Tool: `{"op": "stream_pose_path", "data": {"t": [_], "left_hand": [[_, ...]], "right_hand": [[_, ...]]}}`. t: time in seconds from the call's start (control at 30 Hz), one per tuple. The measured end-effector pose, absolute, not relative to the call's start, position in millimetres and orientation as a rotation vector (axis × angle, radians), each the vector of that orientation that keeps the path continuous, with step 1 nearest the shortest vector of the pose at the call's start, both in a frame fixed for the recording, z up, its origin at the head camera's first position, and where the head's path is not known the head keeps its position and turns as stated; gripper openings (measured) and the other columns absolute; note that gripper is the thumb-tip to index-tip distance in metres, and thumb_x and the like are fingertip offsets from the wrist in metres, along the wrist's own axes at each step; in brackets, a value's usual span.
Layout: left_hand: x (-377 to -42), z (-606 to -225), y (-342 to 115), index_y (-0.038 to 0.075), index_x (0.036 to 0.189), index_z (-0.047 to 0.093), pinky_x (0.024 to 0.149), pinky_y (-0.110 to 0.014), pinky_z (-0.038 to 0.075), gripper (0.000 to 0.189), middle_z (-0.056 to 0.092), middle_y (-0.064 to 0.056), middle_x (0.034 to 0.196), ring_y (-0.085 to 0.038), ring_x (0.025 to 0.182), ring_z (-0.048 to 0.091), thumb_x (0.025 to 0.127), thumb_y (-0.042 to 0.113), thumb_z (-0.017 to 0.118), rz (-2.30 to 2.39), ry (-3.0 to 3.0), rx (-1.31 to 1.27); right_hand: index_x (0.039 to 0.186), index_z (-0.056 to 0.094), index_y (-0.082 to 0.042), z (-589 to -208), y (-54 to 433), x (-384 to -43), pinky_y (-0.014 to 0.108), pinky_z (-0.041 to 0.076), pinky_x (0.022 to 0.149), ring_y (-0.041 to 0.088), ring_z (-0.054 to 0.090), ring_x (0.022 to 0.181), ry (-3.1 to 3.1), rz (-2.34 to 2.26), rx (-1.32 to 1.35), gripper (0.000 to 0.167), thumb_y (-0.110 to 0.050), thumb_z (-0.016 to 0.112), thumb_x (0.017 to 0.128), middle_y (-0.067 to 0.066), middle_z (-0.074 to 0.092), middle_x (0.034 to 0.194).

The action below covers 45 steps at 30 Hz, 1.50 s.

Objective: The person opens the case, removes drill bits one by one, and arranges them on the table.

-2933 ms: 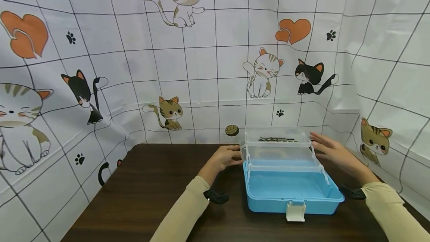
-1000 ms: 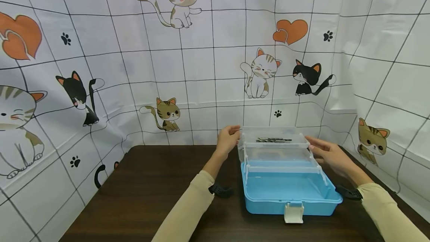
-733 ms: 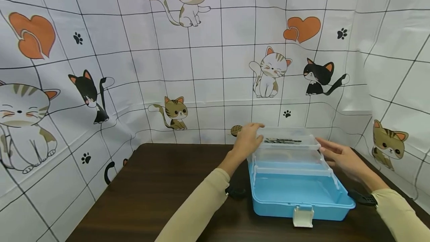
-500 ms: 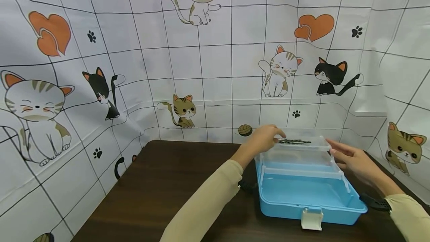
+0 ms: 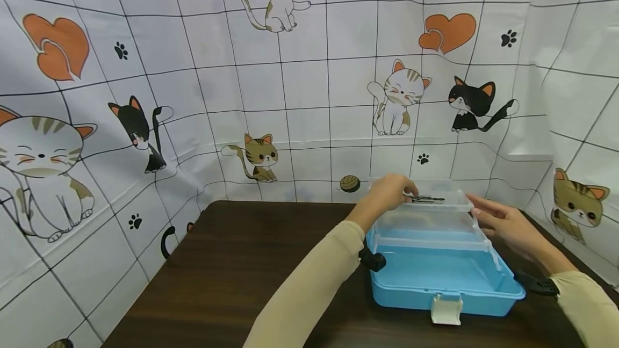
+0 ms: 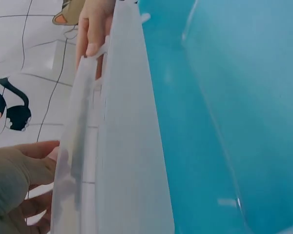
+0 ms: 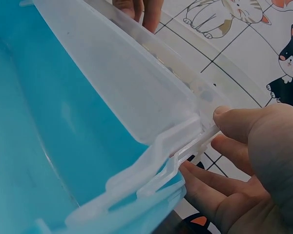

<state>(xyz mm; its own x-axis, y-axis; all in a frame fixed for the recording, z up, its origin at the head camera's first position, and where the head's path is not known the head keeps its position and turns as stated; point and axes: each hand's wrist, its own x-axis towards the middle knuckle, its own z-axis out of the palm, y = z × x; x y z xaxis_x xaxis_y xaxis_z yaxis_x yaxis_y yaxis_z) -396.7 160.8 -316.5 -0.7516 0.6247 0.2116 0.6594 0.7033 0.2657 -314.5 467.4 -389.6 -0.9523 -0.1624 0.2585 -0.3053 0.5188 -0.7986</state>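
A blue toolbox (image 5: 450, 297) stands open on the table, its clear plastic trays raised in tiers at the back. Several slim metal drill bits (image 5: 427, 199) lie in the top tray (image 5: 454, 205). My left hand (image 5: 389, 192) reaches over that tray's left part, fingers bent down with the tips right at the ends of the bits; whether they pinch one I cannot tell. In the left wrist view the tray wall partly covers those fingertips. My right hand (image 7: 249, 161) holds the tray's right end, thumb on its edge and fingers behind and below, beside the white hinge arms (image 7: 158, 168).
The dark wooden table (image 5: 232, 273) stretches left of the toolbox. A white latch (image 5: 446, 309) hangs at the box's front. Behind and to the right hangs a white sheet (image 5: 309, 85) printed with cats. Black straps (image 5: 372, 259) circle both wrists.
My left hand has moved from beside the tray's left end, up and rightward over it, down to the drill bits. My right hand stays at the right end. The head view has shifted slightly.
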Motion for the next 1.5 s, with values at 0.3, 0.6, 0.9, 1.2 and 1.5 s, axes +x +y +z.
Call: {"op": "stream_pose_path", "data": {"t": [0.3, 0.6, 0.9, 1.2, 1.5], "left_hand": [[-386.1, -311.8, 171.7, 0.024, 0.118, 0.077, 0.068, -0.029, 0.056, 0.025, 0.071, 0.013, 0.112, -0.01, 0.094, 0.068, 0.093, 0.029, 0.077, -0.466, -2.86, -0.7], [-378.5, -311.8, 177.0, 0.01, 0.093, 0.073, 0.052, -0.031, 0.049, 0.007, 0.069, -0.001, 0.085, -0.015, 0.062, 0.057, 0.095, 0.005, 0.07, -0.662, -2.882, -0.446], [-386.1, -307.9, 174.2, 0.011, 0.087, 0.078, 0.051, -0.029, 0.052, 0.005, 0.075, 0.0, 0.091, -0.014, 0.061, 0.062, 0.089, 0.014, 0.082, -0.648, -2.923, -0.481], [-385.7, -296.5, 186.2, 0.018, 0.098, 0.076, 0.07, -0.037, 0.057, 0.011, 0.069, 0.003, 0.086, -0.016, 0.07, 0.062, 0.101, 0.021, 0.066, -0.28, -3.027, -0.467], [-387.7, -307.5, 183.1, 0.026, 0.103, 0.081, 0.067, -0.03, 0.057, 0.011, 0.073, 0.011, 0.099, -0.011, 0.084, 0.067, 0.098, 0.022, 0.072, -0.366, -2.961, -0.631]], "right_hand": [[0.161, 0.032, -0.012, -387.4, 465.5, -315.6, 0.04, 0.058, 0.085, 0.025, 0.058, 0.124, -2.604, 1.442, 0.389, 0.063, -0.038, 0.053, 0.107, 0.025, 0.04, 0.154], [0.16, 0.034, -0.011, -393.2, 466.6, -316.3, 0.043, 0.057, 0.085, 0.05, 0.05, 0.128, -2.599, 1.422, 0.361, 0.063, -0.039, 0.053, 0.107, 0.027, 0.038, 0.155], [0.16, 0.035, -0.013, -390.7, 465.2, -314.5, 0.039, 0.057, 0.087, 0.042, 0.054, 0.127, -2.605, 1.448, 0.314, 0.063, -0.041, 0.053, 0.107, 0.026, 0.041, 0.153], [0.161, 0.034, -0.015, -388.2, 464.6, -313.8, 0.036, 0.057, 0.087, 0.029, 0.059, 0.123, -2.595, 1.47, 0.317, 0.063, -0.041, 0.054, 0.107, 0.024, 0.042, 0.152], [0.161, 0.032, -0.013, -390.4, 466.4, -313.3, 0.037, 0.057, 0.087, 0.02, 0.06, 0.121, -2.589, 1.486, 0.324, 0.065, -0.041, 0.053, 0.107, 0.026, 0.038, 0.154]]}}
